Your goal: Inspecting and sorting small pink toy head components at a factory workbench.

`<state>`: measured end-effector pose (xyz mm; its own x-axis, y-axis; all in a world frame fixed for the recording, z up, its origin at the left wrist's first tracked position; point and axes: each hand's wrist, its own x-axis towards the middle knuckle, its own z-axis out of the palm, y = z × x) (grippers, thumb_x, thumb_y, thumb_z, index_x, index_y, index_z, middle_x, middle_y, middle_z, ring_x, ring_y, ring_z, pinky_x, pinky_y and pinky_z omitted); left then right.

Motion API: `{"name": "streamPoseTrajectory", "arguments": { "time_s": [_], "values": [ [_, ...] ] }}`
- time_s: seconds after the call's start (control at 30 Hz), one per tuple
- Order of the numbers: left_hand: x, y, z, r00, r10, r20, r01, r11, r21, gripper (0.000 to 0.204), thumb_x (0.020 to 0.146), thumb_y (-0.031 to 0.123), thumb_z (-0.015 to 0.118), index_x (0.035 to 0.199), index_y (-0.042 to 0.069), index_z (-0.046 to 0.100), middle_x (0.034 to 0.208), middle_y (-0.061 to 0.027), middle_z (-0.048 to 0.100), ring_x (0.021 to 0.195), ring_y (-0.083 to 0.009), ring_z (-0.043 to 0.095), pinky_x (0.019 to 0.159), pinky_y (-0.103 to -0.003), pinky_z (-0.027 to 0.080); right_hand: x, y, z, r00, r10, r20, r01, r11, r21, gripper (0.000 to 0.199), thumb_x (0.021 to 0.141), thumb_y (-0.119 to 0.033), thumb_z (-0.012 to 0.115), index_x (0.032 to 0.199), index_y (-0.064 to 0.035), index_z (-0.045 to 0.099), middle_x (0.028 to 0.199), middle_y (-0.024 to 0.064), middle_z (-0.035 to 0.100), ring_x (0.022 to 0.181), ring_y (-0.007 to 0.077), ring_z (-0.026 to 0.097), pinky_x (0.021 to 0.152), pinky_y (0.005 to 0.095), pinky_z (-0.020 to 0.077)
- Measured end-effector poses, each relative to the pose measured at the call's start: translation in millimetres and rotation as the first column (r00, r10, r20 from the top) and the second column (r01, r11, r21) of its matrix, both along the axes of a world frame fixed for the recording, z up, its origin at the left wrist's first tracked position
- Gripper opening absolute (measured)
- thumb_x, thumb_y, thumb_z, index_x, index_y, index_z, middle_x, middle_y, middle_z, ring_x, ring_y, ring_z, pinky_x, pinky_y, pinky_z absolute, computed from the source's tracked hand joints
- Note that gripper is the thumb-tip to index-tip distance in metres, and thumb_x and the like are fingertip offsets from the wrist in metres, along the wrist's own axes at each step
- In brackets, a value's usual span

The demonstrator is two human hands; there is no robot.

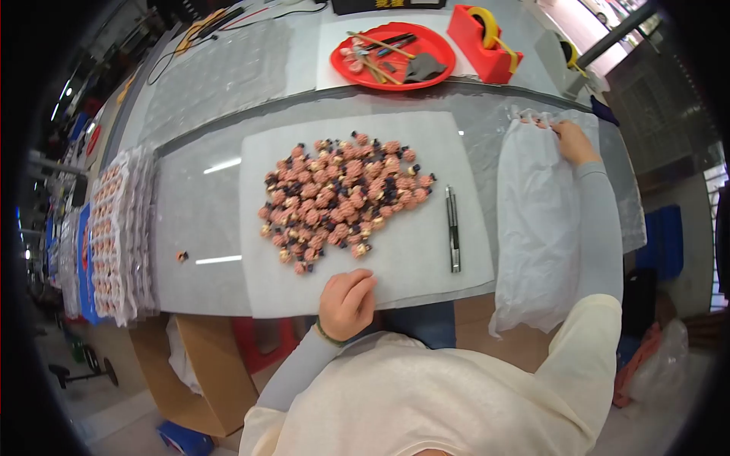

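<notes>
I judge the stacked trays (110,228) at left done and the loose pink pieces (342,201) mid-table remaining, my left hand (346,304) nearer, fingers curled together, my right hand (576,143) at the white wrap's (536,220) far end, grip unclear.

Even light covers the counter (198,205), showing my left grip (347,304) and right grip (576,143) plainly. Two white glare streaks (219,261) shine to my left; beyond, the background dims. The upper right is bright. Fisheye distortion bows straight edges, and black swallows the corners.
</notes>
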<state>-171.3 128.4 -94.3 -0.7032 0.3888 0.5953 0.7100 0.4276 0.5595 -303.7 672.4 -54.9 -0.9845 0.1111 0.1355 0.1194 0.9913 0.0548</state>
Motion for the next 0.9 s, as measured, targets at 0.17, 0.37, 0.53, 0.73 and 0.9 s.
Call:
{"name": "streamPoseTrajectory", "arguments": {
  "time_s": [0.17,0.37,0.53,0.73,0.9],
  "values": [
    [3,-4,-1,0.999,-0.035,-0.024,0.036,0.999,0.034,0.024,0.064,-0.008,0.06,0.087,0.001,0.058,0.089,-0.0119,0.061,0.073,-0.0271,0.058,0.063,-0.034,0.046,8,-104,28,0.99,0.051,-0.133,-0.035,0.992,0.12,0.029,0.077,-0.002,0.052,0.104,-0.0041,0.06,0.1,0.0135,0.06,0.093,0.029,0.057,0.079,0.037,0.0448],
    [7,-13,-1,1.0,-0.029,-0.005,0.029,0.998,0.051,0.023,0.066,-0.007,0.059,0.088,0.001,0.058,0.09,-0.0119,0.061,0.075,-0.0273,0.058,0.065,-0.034,0.047,32,-258,38,0.872,0.439,-0.214,-0.489,0.773,-0.405,0.023,0.078,-0.008,0.06,0.1,-0.004,0.06,0.092,0.0125,0.063,0.081,0.0252,0.061,0.07,0.0322,0.0474],
    [7,-16,-5,0.997,-0.015,0.072,0.0,0.977,0.212,0.023,0.071,-0.011,0.055,0.091,-0.001,0.057,0.091,-0.0138,0.059,0.075,-0.0237,0.06,0.066,-0.029,0.048,66,-338,45,0.79,0.595,-0.144,-0.586,0.667,-0.459,0.021,0.075,-0.01,0.064,0.095,-0.0052,0.061,0.085,0.0104,0.062,0.077,0.0265,0.06,0.066,0.0342,0.0472],
    [5,-20,-6,0.933,-0.087,0.348,-0.102,0.867,0.488,0.02,0.078,-0.01,0.05,0.097,-0.003,0.055,0.095,-0.0115,0.057,0.075,-0.0147,0.059,0.069,-0.024,0.047,105,-391,22,0.807,0.564,-0.175,-0.566,0.655,-0.5,0.023,0.071,-0.008,0.066,0.092,-0.0054,0.058,0.082,0.0097,0.06,0.074,0.0283,0.058,0.063,0.0368,0.0457],
    [1,-21,-16,0.847,-0.184,0.499,-0.194,0.767,0.612,0.017,0.08,-0.006,0.051,0.097,-0.003,0.055,0.094,-0.0097,0.057,0.075,-0.0135,0.058,0.068,-0.024,0.047,115,-403,-12,0.843,0.441,-0.307,-0.537,0.682,-0.496,0.021,0.069,-0.008,0.068,0.088,-0.0039,0.06,0.081,0.0092,0.061,0.07,0.0249,0.058,0.06,0.0338,0.0458]
  ]
}}
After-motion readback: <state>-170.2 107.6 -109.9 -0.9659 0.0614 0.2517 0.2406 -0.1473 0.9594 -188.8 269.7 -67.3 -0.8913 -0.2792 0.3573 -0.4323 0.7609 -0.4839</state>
